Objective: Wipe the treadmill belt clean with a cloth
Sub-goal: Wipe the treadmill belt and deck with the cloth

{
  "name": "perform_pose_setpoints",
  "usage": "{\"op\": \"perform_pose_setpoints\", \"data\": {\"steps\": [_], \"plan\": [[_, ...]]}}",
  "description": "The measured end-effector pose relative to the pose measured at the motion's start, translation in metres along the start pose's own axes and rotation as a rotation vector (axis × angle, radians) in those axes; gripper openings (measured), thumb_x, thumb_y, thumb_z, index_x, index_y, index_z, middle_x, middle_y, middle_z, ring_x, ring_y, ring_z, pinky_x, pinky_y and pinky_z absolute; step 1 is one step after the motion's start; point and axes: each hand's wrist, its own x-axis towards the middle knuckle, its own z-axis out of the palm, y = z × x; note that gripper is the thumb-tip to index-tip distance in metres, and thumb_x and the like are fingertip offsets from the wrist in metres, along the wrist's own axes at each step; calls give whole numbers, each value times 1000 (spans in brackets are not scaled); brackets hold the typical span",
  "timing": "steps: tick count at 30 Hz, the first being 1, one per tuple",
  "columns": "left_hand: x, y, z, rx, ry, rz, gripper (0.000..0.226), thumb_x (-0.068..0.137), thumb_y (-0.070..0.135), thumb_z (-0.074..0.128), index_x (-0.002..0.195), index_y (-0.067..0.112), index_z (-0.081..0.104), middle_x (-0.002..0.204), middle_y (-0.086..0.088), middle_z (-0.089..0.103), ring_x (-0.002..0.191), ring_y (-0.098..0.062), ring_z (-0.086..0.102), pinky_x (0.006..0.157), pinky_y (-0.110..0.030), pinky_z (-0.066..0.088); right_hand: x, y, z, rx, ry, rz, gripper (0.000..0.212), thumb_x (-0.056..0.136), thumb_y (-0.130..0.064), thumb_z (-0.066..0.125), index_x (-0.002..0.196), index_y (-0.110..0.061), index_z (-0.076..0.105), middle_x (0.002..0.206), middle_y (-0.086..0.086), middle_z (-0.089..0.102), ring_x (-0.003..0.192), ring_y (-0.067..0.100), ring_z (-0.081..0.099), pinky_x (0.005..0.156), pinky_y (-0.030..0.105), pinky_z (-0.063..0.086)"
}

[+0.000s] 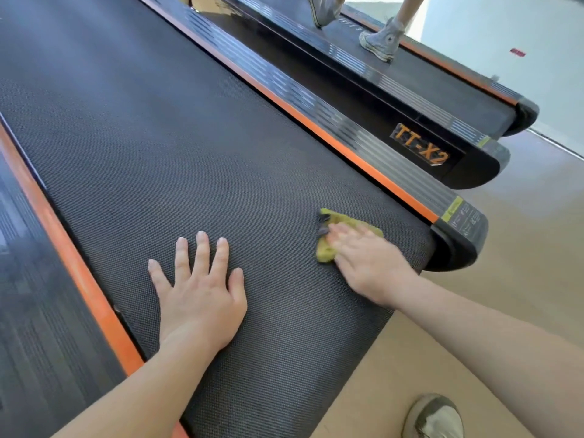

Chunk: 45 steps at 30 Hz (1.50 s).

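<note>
Two bare hands lie on the black belt (158, 137), and one presses a yellow cloth (347, 221).

Closest, a grey shoe (434, 417) stands on the tan floor (521, 248) beside the belt's end. Both arms reach forward over the belt. The left hand (199, 289) lies flat, palm down, with its fingers straight and spread apart, holding nothing. The right hand (366, 263) is farther out and to the right, near the belt's corner. It is blurry, but its fingers seem to lie straight and close together on top of the cloth, pushing it onto the belt. The cloth sticks out past the fingertips. Just past it run an orange strip (316, 128) and a grey side rail (379, 153). Farther off is a second treadmill (442, 90), where someone's feet in pale sneakers (380, 42) step.
</note>
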Motion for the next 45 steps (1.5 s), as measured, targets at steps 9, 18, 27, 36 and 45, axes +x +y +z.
{"op": "perform_pose_setpoints", "data": {"steps": [9, 18, 27, 36, 45], "plan": [[1, 0, 0, 13, -16, -1, 67, 102, 58, 3, 162, 33, -11, 170, 3, -20, 155, -26, -25, 120, -65, -12, 25, -24, 5, 214, -40, -44, 56, 112, -39, 26, 166, -27, 13, 172, -12, -2, 158, 5, -5, 127, 25, -8], [3, -4, 4, -10, -8, 11, 67, 101, 59, 5, 163, 33, -7, 171, 4, -17, 155, -26, -23, 120, -65, -13, 6, 66, 9, 234, 11, 698, 60, 109, -36, 13, 165, -15, 18, 174, 2, 3, 160, 22, 3, 129, 47, 9], [2, -3, -1, 1, -29, 6, 68, 101, 59, 6, 163, 34, -3, 172, 2, -12, 156, -27, -20, 120, -66, -13, -25, -65, 0, 468, 86, 471, 55, 113, -34, 23, 163, -12, 24, 172, 0, 16, 159, 13, 10, 124, 24, -2], [-9, -15, -41, 13, -267, 120, 64, 105, 45, 35, 163, 24, 14, 172, -3, -10, 157, -31, -12, 124, -62, -2, -143, -194, 24, 402, -27, -148, 63, 107, -52, 13, 163, -27, 28, 169, -16, 8, 158, 4, -1, 128, 32, -2], [-119, -57, -21, -5, -55, 352, 64, 97, 47, 30, 151, 18, 48, 164, -6, 36, 153, -23, 29, 127, -48, 17, -109, -123, 21, 323, -3, 433, 59, 111, -36, 13, 167, -17, 9, 174, -3, -5, 160, 13, -6, 129, 36, -7]]}}
